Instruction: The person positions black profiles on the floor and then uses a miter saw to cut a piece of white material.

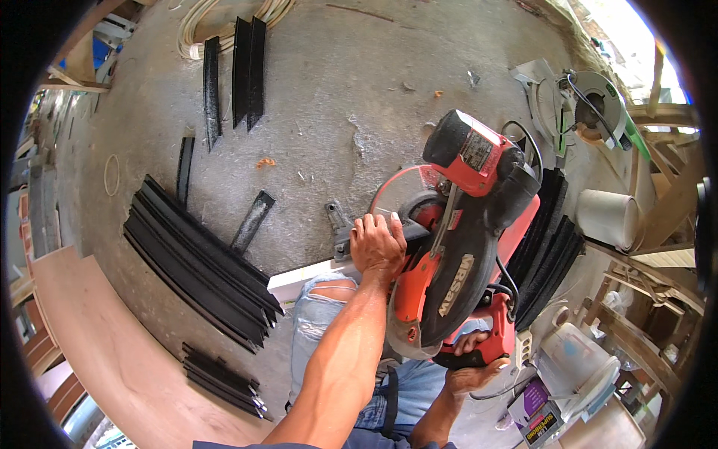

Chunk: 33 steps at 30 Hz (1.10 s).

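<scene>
A red and black miter saw (456,284) stands in front of me, tilted across the view, with its clear guard low at the near side. My right hand (473,359) is wrapped round its red handle (497,329). My left hand (379,243) lies left of the saw body, fingers curled over a dark metal fence (413,233). A long white bar (308,278) runs in from the left under that palm; its far end is hidden. A metal clamp (338,224) sits just beyond the bar. Guard and motor hide the cutting spot.
Stacks of black metal profiles (198,258) lie at left, more (550,247) right of the saw. Loose black pieces (248,71) and coiled hose (196,26) lie farther off. Another saw (591,108), a white bucket (607,217) and a plastic tub (576,359) stand right; a wooden sheet (112,329) lies left.
</scene>
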Available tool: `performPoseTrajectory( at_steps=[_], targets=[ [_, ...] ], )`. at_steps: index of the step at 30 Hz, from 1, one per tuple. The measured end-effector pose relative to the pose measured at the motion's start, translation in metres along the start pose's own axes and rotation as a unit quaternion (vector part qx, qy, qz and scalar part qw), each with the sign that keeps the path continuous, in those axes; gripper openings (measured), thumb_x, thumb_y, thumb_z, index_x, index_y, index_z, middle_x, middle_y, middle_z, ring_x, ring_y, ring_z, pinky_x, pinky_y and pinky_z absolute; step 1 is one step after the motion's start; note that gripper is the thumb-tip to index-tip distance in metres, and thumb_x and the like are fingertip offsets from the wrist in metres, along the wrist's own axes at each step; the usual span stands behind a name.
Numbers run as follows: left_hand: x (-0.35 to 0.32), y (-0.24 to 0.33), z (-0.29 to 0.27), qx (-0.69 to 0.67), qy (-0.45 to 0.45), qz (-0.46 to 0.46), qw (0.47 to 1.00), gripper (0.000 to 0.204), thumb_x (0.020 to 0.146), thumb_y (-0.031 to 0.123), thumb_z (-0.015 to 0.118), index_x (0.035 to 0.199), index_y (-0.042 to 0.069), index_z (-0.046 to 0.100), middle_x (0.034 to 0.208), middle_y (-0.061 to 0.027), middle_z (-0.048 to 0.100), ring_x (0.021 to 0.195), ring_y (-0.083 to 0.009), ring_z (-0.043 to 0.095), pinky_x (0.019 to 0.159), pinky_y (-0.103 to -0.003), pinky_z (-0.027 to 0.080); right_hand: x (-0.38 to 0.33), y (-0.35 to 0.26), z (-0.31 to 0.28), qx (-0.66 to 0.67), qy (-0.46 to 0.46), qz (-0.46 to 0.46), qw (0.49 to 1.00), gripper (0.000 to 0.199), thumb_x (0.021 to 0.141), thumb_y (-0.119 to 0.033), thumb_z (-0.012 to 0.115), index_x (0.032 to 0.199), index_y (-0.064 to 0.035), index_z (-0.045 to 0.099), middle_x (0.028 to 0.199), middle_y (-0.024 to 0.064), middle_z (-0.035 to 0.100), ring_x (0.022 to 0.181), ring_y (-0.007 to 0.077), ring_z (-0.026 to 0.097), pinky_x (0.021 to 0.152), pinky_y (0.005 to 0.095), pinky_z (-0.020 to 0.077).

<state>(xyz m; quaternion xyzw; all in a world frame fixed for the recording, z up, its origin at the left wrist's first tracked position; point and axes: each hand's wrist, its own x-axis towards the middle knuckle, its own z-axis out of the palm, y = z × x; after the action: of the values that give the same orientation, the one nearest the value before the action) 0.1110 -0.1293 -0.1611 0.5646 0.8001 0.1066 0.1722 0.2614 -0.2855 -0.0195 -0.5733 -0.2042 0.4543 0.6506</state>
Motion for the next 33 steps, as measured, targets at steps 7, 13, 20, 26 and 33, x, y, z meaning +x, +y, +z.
performPoseTrajectory(
  at_steps=[7, 13, 20, 26, 33],
  targets=[
    [0.0006, -0.0003, -0.0004, -0.008, 0.0, 0.0, 1.0, 0.043, 0.1, 0.038, 0.045, 0.088, 0.002, 0.066, 0.098, -0.0166, 0.063, 0.103, -0.035, 0.058, 0.09, -0.047, 0.045, 0.0002, -0.0013, 0.0009, -0.028, 0.013, 0.009, 0.999, 0.082, 0.091, -0.079, 0.044, 0.106, 0.0008, 0.057, 0.075, 0.0089, 0.052, 0.064, 0.0198, 0.051, 0.061, 0.0297, 0.0432],
    [0.0009, 0.0015, -0.0034, -0.003, -0.02, -0.005, 1.0, 0.044, 0.101, 0.038, 0.045, 0.091, 0.002, 0.066, 0.1, -0.0164, 0.063, 0.104, -0.0345, 0.058, 0.091, -0.047, 0.045, -0.0016, 0.0015, 0.0009, -0.012, 0.013, 0.001, 1.0, 0.077, 0.095, -0.074, 0.042, 0.106, 0.0004, 0.054, 0.077, 0.0081, 0.051, 0.062, 0.0182, 0.05, 0.062, 0.0289, 0.0433],
    [0.0006, 0.0009, -0.0017, 0.007, -0.022, -0.006, 1.0, 0.044, 0.101, 0.039, 0.045, 0.092, 0.002, 0.067, 0.102, -0.0156, 0.063, 0.106, -0.0334, 0.058, 0.092, -0.046, 0.045, -0.0021, 0.0004, 0.001, -0.014, 0.021, 0.001, 1.0, 0.077, 0.095, -0.074, 0.042, 0.106, 0.0007, 0.054, 0.077, 0.0084, 0.051, 0.062, 0.0185, 0.051, 0.061, 0.0295, 0.0435],
    [0.0009, 0.0005, -0.0034, 0.001, -0.024, -0.008, 1.0, 0.044, 0.101, 0.039, 0.045, 0.091, 0.002, 0.067, 0.101, -0.0147, 0.063, 0.105, -0.0331, 0.058, 0.091, -0.046, 0.045, -0.0015, -0.0001, 0.003, -0.008, 0.017, 0.004, 1.0, 0.077, 0.095, -0.075, 0.043, 0.106, 0.0008, 0.054, 0.077, 0.0086, 0.051, 0.062, 0.0186, 0.051, 0.062, 0.0294, 0.0438],
    [0.0006, 0.0005, -0.0043, -0.007, -0.01, -0.003, 1.0, 0.043, 0.101, 0.038, 0.045, 0.089, 0.003, 0.066, 0.098, -0.0163, 0.063, 0.103, -0.0354, 0.058, 0.09, -0.047, 0.046, -0.0023, 0.0007, 0.0047, -0.009, 0.023, 0.005, 1.0, 0.077, 0.095, -0.075, 0.042, 0.106, 0.001, 0.054, 0.077, 0.0088, 0.051, 0.062, 0.0187, 0.05, 0.061, 0.0296, 0.0443]
  ],
)
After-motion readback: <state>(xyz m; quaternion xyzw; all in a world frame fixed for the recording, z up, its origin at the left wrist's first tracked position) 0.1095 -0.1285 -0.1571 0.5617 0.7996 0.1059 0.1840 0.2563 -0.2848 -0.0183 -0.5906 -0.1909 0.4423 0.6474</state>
